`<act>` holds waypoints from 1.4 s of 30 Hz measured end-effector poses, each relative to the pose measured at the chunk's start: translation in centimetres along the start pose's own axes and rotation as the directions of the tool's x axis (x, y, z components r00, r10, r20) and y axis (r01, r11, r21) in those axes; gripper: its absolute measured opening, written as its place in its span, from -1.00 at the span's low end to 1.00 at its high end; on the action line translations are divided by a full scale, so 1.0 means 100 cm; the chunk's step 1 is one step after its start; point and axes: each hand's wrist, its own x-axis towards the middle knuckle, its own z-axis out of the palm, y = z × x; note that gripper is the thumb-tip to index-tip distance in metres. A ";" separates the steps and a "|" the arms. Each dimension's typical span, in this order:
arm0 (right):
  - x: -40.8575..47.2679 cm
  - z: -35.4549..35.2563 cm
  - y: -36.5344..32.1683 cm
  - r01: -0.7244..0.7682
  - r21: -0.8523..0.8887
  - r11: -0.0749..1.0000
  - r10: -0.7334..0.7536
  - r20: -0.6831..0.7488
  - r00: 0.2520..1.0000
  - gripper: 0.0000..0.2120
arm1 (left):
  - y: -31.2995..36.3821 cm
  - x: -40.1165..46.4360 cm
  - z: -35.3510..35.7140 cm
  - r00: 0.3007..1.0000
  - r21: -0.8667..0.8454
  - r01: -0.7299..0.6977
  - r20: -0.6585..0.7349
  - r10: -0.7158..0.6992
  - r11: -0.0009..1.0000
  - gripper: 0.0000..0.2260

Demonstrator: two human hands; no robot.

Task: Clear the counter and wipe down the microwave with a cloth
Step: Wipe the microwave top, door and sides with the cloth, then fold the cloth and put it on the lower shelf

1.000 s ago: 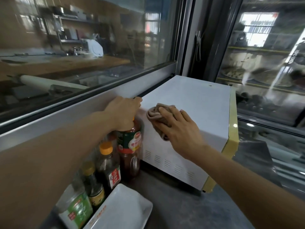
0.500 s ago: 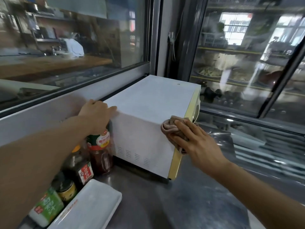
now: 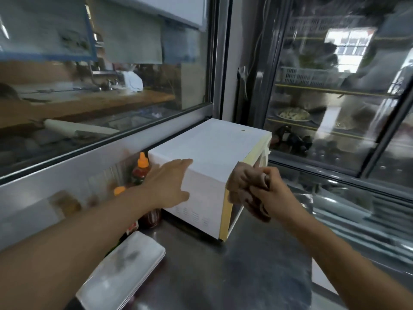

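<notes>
A white microwave (image 3: 214, 148) with a yellow front frame stands on the steel counter (image 3: 234, 271) against the window sill. My left hand (image 3: 172, 182) lies flat with straight fingers on its near side panel, at the top left corner. My right hand (image 3: 270, 195) grips a bunched brown cloth (image 3: 243, 184) at the microwave's front yellow edge, by the door.
Sauce bottles with orange caps (image 3: 142, 170) stand left of the microwave, partly hidden by my left arm. A white rectangular tray (image 3: 125, 271) lies on the counter at front left. A glass-door fridge (image 3: 330, 104) fills the right side; a window runs along the left.
My right hand carried the cloth from the side panel round to the front yellow edge. My left hand's fingers have straightened and it has moved onto the side panel. The view has pulled back.
</notes>
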 end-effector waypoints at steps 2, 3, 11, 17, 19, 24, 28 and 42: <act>-0.010 -0.005 -0.008 -0.024 0.021 0.999 0.025 -0.020 0.999 -0.81 | 0.015 -0.014 -0.010 1.000 -0.165 0.009 0.003 -0.008 0.986 -0.22; -0.016 -0.007 -0.013 -0.019 0.029 0.999 0.020 -0.038 0.999 -0.79 | 0.022 -0.020 -0.015 1.000 -0.246 0.015 -0.001 -0.016 0.969 -0.23; -0.104 -0.006 -0.066 -0.144 0.258 0.955 0.162 -0.049 0.986 -0.76 | 0.070 -0.092 -0.031 0.997 -0.570 -0.070 -0.070 0.036 0.818 -0.68; -0.193 0.013 -0.094 -0.240 0.547 0.802 0.286 0.002 0.958 -0.75 | 0.108 -0.158 -0.026 0.967 -0.749 -0.218 -0.081 0.240 0.626 -0.68; -0.219 0.017 -0.096 -0.275 0.529 0.803 0.331 -0.013 0.943 -0.75 | 0.121 -0.176 -0.022 0.945 -0.746 -0.277 -0.098 0.311 0.606 -0.83; -0.279 0.016 -0.095 -0.342 0.521 0.782 0.429 -0.052 0.902 -0.75 | 0.157 -0.206 -0.011 0.949 -0.781 -0.256 -0.091 0.301 0.569 -0.73; -0.318 -0.012 -0.094 -0.313 0.518 0.796 0.428 -0.116 0.896 -0.66 | 0.187 -0.215 -0.005 0.968 -0.795 -0.207 -0.082 0.237 0.571 -0.72; -0.368 -0.154 -0.066 -0.242 -0.001 0.970 0.201 -0.549 0.811 -0.93 | 0.351 -0.193 0.014 0.977 -0.793 -0.201 -0.116 0.182 0.575 -0.75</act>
